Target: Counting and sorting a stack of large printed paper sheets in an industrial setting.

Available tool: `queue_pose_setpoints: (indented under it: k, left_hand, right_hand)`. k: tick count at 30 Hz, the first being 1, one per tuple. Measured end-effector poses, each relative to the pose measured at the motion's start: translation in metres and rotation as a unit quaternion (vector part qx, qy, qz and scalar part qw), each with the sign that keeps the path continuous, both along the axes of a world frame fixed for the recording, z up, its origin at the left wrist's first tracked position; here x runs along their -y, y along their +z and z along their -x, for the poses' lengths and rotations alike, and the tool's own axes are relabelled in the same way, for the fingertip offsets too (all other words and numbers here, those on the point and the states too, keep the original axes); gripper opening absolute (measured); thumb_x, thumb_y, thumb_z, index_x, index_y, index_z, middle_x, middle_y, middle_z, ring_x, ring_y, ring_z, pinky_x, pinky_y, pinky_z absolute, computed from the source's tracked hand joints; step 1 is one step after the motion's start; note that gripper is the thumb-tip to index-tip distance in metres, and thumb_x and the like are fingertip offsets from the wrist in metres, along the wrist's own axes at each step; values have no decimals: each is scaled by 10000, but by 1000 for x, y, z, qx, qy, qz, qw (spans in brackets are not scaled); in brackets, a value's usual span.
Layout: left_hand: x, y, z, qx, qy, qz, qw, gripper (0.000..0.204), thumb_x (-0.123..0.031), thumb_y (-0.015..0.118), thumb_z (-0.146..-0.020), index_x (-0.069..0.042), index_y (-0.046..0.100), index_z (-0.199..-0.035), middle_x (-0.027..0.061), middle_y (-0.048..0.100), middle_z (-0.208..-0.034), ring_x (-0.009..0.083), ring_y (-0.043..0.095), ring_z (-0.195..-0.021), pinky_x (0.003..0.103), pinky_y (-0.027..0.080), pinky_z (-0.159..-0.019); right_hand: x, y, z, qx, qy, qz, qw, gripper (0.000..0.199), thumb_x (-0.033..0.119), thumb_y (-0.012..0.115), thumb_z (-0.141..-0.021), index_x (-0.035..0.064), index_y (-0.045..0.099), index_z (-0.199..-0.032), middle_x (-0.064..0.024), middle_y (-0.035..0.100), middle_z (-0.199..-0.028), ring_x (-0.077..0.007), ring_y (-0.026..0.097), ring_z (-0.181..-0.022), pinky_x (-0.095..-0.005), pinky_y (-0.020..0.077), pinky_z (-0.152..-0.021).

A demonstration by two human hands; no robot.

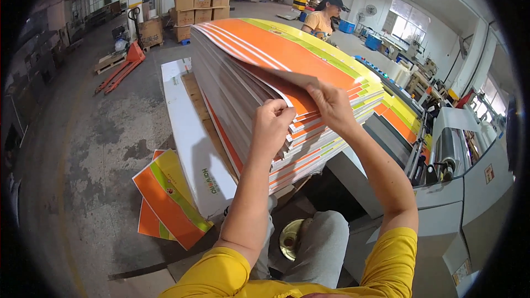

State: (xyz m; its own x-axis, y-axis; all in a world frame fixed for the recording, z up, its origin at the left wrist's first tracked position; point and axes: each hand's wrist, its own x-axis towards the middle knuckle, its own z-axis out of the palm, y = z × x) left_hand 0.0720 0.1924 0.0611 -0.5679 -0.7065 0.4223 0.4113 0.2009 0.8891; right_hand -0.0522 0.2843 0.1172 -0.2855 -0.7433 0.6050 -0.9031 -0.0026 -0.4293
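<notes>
Orange and yellow-green printed sheets [287, 55], stacked high and fanned at the near edge, filling the picture's centre. Left hand [271, 127] curled shut at the stack's near corner, seemingly pinching a few sheet edges, though hard to confirm. Right hand [330, 105] just toward 2 o'clock of it, fingers pressed on a lifted, curling top sheet, thumb tucked under. Both touching the stack, so the sheets sit directly at the fingertips, spreading away toward 12 o'clock.

Likely risks: a slipping grip letting the fanned edges spring back out of register; a top sheet creasing where it curls; paper edges cutting a finger; the leaning upper layers sliding toward 4 o'clock onto the grey machine [458, 176] just beside.

Further out: loose orange sheets [168, 198] on the concrete floor at 8 o'clock, long white board [190, 132] leaning alongside, orange pallet jack [124, 66] at 10 o'clock, cardboard boxes [193, 8] at 11 o'clock, another person [323, 19] at 12 o'clock beyond the stack.
</notes>
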Motion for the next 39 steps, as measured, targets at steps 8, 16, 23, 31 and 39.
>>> queue_pose_setpoints:
  k: [8, 16, 23, 31, 39]
  left_hand:
    - [-3, 7, -5, 2, -43, -46, 998, 173, -167, 570, -822, -6, 627, -790, -1, 543, -613, 46, 473, -498, 178, 367, -441]
    - [-5, 8, -6, 13, -21, -56, 998, 261, -198, 562, -860, 15, 630, -995, 48, 597, -745, 101, 552, -631, 231, 436, -523]
    - [1, -9, 5, -20, 34, 25, 999, 195, -77, 582, -794, 36, 630, -946, 22, 589, -699, 42, 479, -532, 185, 386, -452]
    - [-5, 5, -3, 28, 18, -31, 999, 186, -73, 590, -771, 44, 643, -906, 104, 591, -790, 150, 572, -694, 265, 444, -629]
    - [-3, -4, 5, -3, 45, 18, 999, 189, -84, 583, -789, 33, 636, -926, 15, 577, -651, 48, 475, -500, 186, 381, -445]
  right_hand:
    - [-7, -9, 3, -75, 62, -17, 995, 262, 196, 530, -865, -4, 601, -1020, -160, 619, -910, -282, 567, -864, -344, 450, -754]
    - [10, -5, 7, 229, 44, -1, 973, 435, 348, 516, -882, -50, 573, -1050, -115, 628, -979, -200, 589, -872, -318, 449, -784]
    - [13, 18, 13, 310, 34, 117, 943, 341, 272, 510, -897, -42, 574, -1011, -123, 618, -926, -205, 591, -858, -301, 456, -762]
    - [0, -10, 0, -79, 57, 71, 993, 203, 179, 546, -855, 72, 621, -1011, -140, 628, -833, -304, 586, -796, -370, 461, -665]
    - [-13, -11, -2, -129, 16, 0, 992, 191, 123, 544, -856, 40, 607, -1016, -133, 621, -879, -277, 585, -804, -334, 471, -694]
